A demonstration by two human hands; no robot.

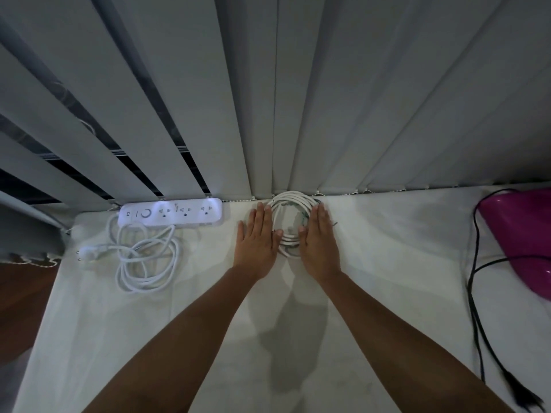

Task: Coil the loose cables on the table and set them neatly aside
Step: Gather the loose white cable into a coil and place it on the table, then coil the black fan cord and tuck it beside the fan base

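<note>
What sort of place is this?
Likely a home or small office room, beside a window. Vertical blinds hang right behind a cloth-covered table, a white power strip lies on it, and wood flooring shows at the left.
</note>
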